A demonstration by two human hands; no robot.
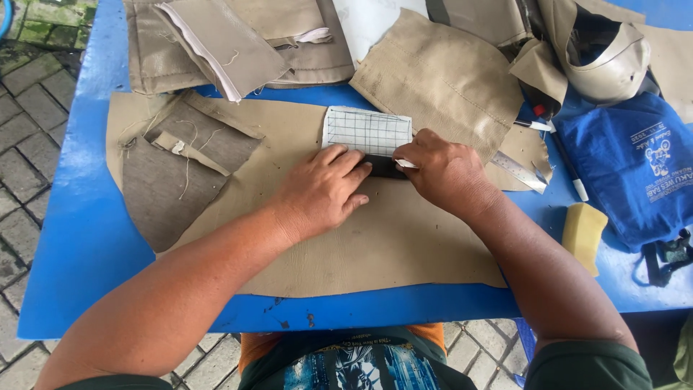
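A large tan leather sheet lies flat on the blue table. On it rests a white grid-lined pattern piece with a dark strip along its near edge. My left hand presses its fingers flat on the dark strip. My right hand is closed on a small white marker whose tip touches the strip's right end.
Grey-brown offcuts lie at the sheet's left. Folded tan pieces and a tan panel fill the back. A metal ruler, pens, yellow sponge and blue bag sit at right.
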